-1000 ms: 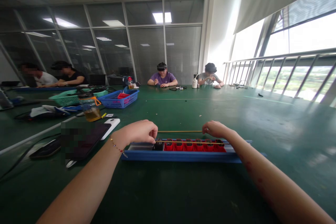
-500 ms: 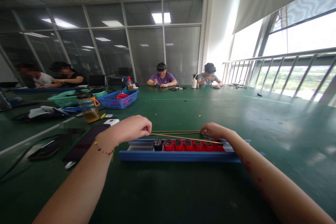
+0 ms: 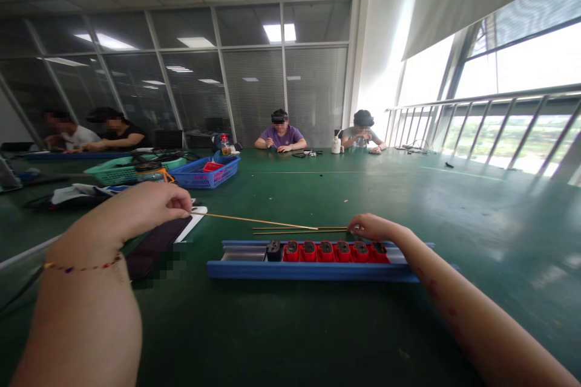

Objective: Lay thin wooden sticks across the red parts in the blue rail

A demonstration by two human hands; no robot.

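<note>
A bracelet (image 3: 86, 267) rings the left wrist, nearest the camera. Ahead, a blue rail (image 3: 313, 272) lies crosswise on the green table (image 3: 290, 332), its right end partly hidden by the right forearm. In its channel stands a row: one black block (image 3: 274, 251) at the left, then six red blocks (image 3: 325, 251) side by side, with bare channel left of the black one.

Just beyond the rail, two thin sticks (image 3: 290, 232) lie nearly parallel on the table. The right hand (image 3: 372, 227) is at their right ends, its fingers curled close together; whether they grip the sticks or only touch them I cannot tell. The left hand (image 3: 147, 205), above a dark tablet (image 3: 152, 251), has its fingers pinched on the end of a third stick (image 3: 254, 221). That stick slants right, its far tip overlapping the other two in view; contact is unclear.

Farther left are a blue basket (image 3: 204, 178) holding a red tray (image 3: 212, 167), and a green basket (image 3: 111, 174). Four people sit beyond, two near a white bottle (image 3: 336, 145).
</note>
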